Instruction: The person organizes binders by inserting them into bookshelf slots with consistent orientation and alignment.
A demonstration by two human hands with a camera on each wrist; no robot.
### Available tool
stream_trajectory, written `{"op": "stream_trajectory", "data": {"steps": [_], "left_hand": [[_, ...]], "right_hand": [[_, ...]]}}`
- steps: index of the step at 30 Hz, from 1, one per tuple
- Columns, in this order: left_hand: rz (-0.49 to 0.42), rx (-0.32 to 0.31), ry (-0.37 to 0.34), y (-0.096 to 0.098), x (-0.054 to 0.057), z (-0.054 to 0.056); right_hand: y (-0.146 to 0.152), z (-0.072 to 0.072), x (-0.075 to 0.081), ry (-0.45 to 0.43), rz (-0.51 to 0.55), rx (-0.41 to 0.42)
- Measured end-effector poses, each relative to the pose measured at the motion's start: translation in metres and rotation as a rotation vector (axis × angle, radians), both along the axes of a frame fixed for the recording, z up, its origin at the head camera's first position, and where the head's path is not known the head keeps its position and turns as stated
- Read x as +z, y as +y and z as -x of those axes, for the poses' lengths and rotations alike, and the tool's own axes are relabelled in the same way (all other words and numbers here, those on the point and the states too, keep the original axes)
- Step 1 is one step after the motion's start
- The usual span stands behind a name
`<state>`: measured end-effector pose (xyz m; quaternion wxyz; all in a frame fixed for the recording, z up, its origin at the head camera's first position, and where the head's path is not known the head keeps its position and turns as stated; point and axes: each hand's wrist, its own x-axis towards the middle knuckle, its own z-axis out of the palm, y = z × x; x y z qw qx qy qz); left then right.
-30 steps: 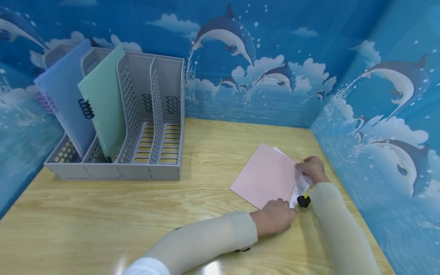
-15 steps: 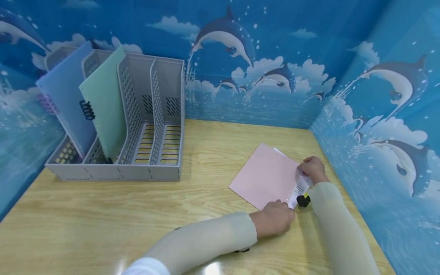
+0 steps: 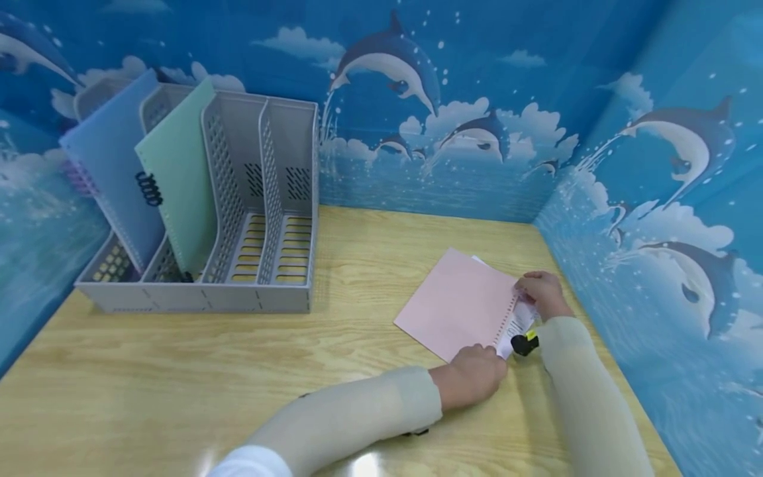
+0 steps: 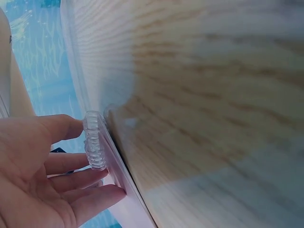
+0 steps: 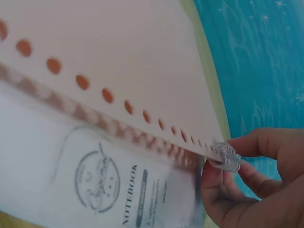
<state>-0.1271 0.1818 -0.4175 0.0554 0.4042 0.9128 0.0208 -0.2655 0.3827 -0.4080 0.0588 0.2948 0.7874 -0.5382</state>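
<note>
A pink notebook (image 3: 454, 301) lies aslant on the table, its edge punched with a row of holes. A white printed sheet (image 5: 156, 190) with the word NOTEBOOK shows beyond that edge. My left hand (image 3: 473, 377) is at the near end of the holed edge. In the left wrist view, its thumb presses a clear binding coil (image 4: 95, 142) while its fingers reach to the notebook's edge. My right hand (image 3: 544, 293) is at the far end, pinching another clear coil (image 5: 225, 158) between thumb and fingers. How far each coil passes through the holes cannot be told.
A grey file rack (image 3: 197, 298) with several slots stands at the left. It holds a blue notebook (image 3: 122, 172) and a green notebook (image 3: 181, 185) with a black coil. Dolphin-printed walls (image 3: 381, 179) close off the back and right of the wooden table (image 3: 179, 391).
Both hands stay at the same ends of the notebook's edge. The black and yellow piece by the right wrist has shifted slightly; otherwise the head view has only drifted a little.
</note>
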Motion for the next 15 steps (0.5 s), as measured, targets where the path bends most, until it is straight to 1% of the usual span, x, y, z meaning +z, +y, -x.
{"op": "stream_trajectory", "data": {"steps": [3,6,11,15], "left_hand": [[-0.007,0.013,-0.001,-0.002,0.001,0.000],[-0.026,0.036,0.011,-0.003,0.000,0.000],[-0.023,0.083,0.022,-0.002,0.000,-0.001],[0.003,0.132,0.038,-0.001,0.001,-0.001]], "right_hand": [[-0.001,-0.001,0.002,0.002,0.143,-0.058],[-0.001,-0.001,0.004,-0.022,0.217,-0.077],[0.000,-0.002,0.008,-0.045,0.237,-0.067],[0.000,-0.002,0.012,-0.051,0.211,-0.069]]}}
